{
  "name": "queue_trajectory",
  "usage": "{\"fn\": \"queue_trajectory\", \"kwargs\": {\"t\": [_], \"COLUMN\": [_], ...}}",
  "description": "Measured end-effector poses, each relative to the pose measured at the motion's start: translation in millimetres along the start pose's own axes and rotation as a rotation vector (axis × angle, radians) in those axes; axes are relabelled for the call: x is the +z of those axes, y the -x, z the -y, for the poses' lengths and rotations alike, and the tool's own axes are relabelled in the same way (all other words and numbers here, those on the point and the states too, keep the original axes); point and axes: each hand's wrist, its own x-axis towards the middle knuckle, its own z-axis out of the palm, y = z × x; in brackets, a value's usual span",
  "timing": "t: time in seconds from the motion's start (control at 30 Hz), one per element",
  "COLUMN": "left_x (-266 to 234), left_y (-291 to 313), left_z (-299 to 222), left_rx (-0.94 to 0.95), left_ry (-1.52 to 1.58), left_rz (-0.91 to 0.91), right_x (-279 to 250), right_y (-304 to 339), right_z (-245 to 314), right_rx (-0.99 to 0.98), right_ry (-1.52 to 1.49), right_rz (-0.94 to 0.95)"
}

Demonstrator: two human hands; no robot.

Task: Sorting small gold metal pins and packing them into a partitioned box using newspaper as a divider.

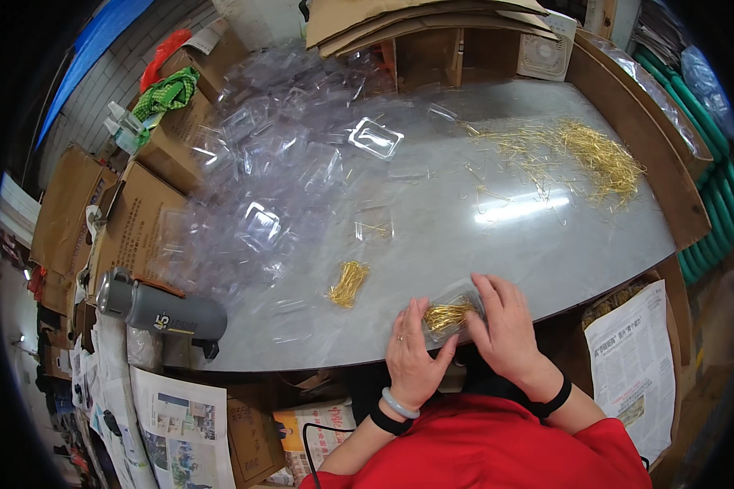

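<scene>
- At the near edge of the grey bench (497, 244), both hands close on one small clear plastic case (453, 314) filled with gold pins.
- Left hand (412, 359): its grip wraps the case's left end, thumb on the near side, fingers curled on top.
- Right hand (506, 330): its grip presses down over the case's right end, fingers spread along the top.
- A small bundle of gold pins (349, 283) lies on the bench just left of the hands.
- A loose heap of gold pins (587, 155) spreads over the far right of the bench.
- A pile of empty clear cases (277, 163) covers the far left.
- A grey flask (159, 310) lies on its side at the left edge.
</scene>
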Motion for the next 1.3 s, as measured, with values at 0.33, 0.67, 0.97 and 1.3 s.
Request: {"fn": "queue_trajectory", "kwargs": {"t": [0.33,0.67,0.97,1.3], "left_x": [0,-9,-22,-54], "left_y": [1,-1,-12,-11], "left_z": [0,3,-3,11], "left_rx": [-0.012,0.005,0.087,0.013], "left_ry": [0.008,0.036,-0.073,-0.161], "left_rz": [-0.018,0.068,0.239,0.223], "right_x": [30,8,-13,33], "right_y": [-7,-18,-67,-210], "right_z": [14,7,-59,-155], "right_rx": [0.003,0.012,-0.031,0.122], "right_ry": [-0.089,-0.190,0.169,0.396], "right_rz": [0.062,0.234,0.281,0.443]}}
